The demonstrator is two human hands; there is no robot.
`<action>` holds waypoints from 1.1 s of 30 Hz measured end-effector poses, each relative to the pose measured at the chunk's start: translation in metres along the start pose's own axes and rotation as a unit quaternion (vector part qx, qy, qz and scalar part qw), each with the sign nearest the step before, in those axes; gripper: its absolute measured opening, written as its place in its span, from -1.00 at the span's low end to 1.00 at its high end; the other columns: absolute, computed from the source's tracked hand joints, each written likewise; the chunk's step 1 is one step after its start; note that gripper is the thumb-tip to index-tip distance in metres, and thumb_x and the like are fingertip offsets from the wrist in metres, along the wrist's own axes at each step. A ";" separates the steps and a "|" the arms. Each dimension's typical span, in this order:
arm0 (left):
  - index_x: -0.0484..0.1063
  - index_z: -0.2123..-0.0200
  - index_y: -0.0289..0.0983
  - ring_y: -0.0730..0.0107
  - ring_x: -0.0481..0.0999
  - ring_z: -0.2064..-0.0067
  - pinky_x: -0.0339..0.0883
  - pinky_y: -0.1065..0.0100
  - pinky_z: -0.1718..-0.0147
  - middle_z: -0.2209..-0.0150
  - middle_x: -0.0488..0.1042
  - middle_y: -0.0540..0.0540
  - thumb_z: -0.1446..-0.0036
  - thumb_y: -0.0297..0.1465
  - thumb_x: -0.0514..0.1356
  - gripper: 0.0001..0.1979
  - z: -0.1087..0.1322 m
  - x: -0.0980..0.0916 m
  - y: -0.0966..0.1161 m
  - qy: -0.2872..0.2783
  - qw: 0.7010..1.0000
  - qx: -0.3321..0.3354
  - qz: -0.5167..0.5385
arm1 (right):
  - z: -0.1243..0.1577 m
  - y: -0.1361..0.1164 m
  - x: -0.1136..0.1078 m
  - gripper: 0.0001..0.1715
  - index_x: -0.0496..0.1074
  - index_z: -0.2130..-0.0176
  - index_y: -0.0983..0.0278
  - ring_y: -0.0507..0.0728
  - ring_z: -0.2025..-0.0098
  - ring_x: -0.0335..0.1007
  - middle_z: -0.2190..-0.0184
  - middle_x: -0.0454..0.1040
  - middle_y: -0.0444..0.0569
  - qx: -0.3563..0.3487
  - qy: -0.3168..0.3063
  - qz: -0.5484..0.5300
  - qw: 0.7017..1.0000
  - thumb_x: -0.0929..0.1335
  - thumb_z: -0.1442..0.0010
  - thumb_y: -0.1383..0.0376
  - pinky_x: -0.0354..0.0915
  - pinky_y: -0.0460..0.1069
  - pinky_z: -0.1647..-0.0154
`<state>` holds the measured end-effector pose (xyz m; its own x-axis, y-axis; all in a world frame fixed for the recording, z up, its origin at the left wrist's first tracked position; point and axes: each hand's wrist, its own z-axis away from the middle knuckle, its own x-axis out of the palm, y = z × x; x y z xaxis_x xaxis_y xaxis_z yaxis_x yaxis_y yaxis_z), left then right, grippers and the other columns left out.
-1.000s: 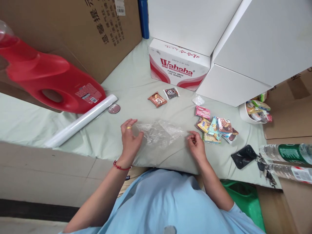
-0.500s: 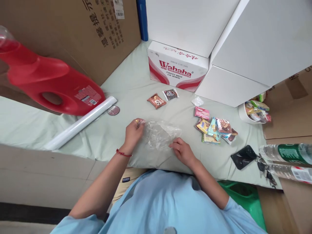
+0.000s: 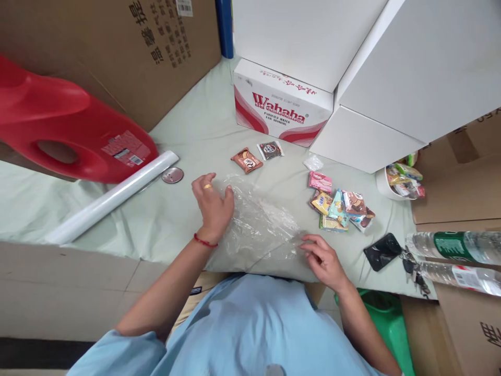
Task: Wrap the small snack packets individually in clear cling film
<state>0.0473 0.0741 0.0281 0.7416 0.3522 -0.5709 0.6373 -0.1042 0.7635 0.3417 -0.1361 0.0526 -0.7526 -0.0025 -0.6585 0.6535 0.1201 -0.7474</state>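
A crinkled sheet of clear plastic film (image 3: pixel 266 224) lies spread on the cloth in front of me. My left hand (image 3: pixel 213 206) is at its left edge, thumb and fingers apart, holding nothing that I can see. By the film's right edge is my right hand (image 3: pixel 323 261), its fingers loosely stretched and parted; whether the fingertips touch the film I cannot tell. Beyond the film lie a brown snack packet (image 3: pixel 246 160) and a dark one (image 3: pixel 270 150). Several more small wrapped snacks (image 3: pixel 336 206) are piled to the right.
On the left are a large red jug (image 3: pixel 74 130), a white plastic roll (image 3: pixel 117 196) and a round metal disc (image 3: pixel 173 175). A Wahaha box (image 3: pixel 284 107) stands behind. At the right are a snack tub (image 3: pixel 385 185), a phone (image 3: pixel 382 251), keys (image 3: pixel 409 263) and two bottles (image 3: pixel 456 246).
The film is spread wider. My left hand has opened from its pinch on the film's corner, and my right hand has moved right with its fingers loosened. The view has shifted slightly.
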 end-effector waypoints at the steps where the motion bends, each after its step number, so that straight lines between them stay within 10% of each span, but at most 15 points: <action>1: 0.35 -0.14 -0.29 -0.03 0.33 -0.27 0.20 -0.08 -0.31 -0.16 0.34 -0.34 -0.24 -0.33 0.23 -0.58 0.009 -0.005 0.006 0.025 0.999 0.039 -0.012 | -0.006 -0.002 -0.003 -0.72 0.60 0.03 0.15 0.13 0.23 0.55 -0.02 0.56 0.08 0.015 0.032 -0.003 0.999 0.29 -0.43 0.29 0.49 0.04 0.26; 6: 0.52 0.09 -0.22 -0.01 0.49 -0.18 0.18 -0.14 -0.29 0.06 0.57 -0.24 -0.37 -0.36 0.11 -0.81 0.062 -0.018 0.019 -0.111 0.971 0.200 -0.071 | -0.054 -0.001 0.010 -0.60 0.56 -0.03 0.22 0.17 0.30 0.50 0.05 0.59 0.12 0.111 0.134 0.043 0.984 0.31 -0.45 0.04 0.47 0.10 0.18; 13: 0.31 -0.41 -0.18 -0.16 0.22 -0.49 -0.24 -0.42 -0.42 -0.49 0.22 -0.32 -0.46 -0.24 0.03 -0.48 0.104 -0.031 -0.023 -0.268 0.922 0.201 -0.193 | -0.117 0.019 0.035 -0.77 0.63 0.09 0.17 0.20 0.22 0.57 0.21 0.68 0.00 0.142 0.001 0.114 0.983 0.38 -0.30 0.27 0.39 0.03 0.13; 21: 0.20 -0.49 -0.09 -0.07 0.16 -0.52 -0.25 -0.36 -0.46 -0.52 0.13 -0.26 -0.49 -0.21 0.00 -0.44 0.108 -0.041 -0.033 -0.297 0.906 0.226 -0.200 | -0.170 0.036 -0.021 -0.74 0.64 0.16 0.23 0.21 0.19 0.57 0.23 0.68 0.03 0.107 0.060 0.137 0.983 0.34 -0.26 0.32 0.36 0.04 0.09; 33: 0.15 -0.51 -0.04 0.03 0.13 -0.54 -0.21 -0.19 -0.50 -0.52 0.15 -0.21 -0.44 -0.08 0.09 -0.36 0.090 -0.066 -0.079 -0.383 0.863 0.287 -0.162 | -0.162 0.052 -0.032 -0.69 0.61 0.18 0.27 0.18 0.35 0.49 0.36 0.63 0.01 0.166 0.091 0.094 0.977 0.31 -0.28 0.20 0.33 0.03 0.24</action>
<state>-0.0329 -0.0246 -0.0213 0.2855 -0.2466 -0.9261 0.6720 -0.6375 0.3769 0.3862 0.0309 0.0491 -0.5984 0.1697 -0.7830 0.7495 -0.2271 -0.6219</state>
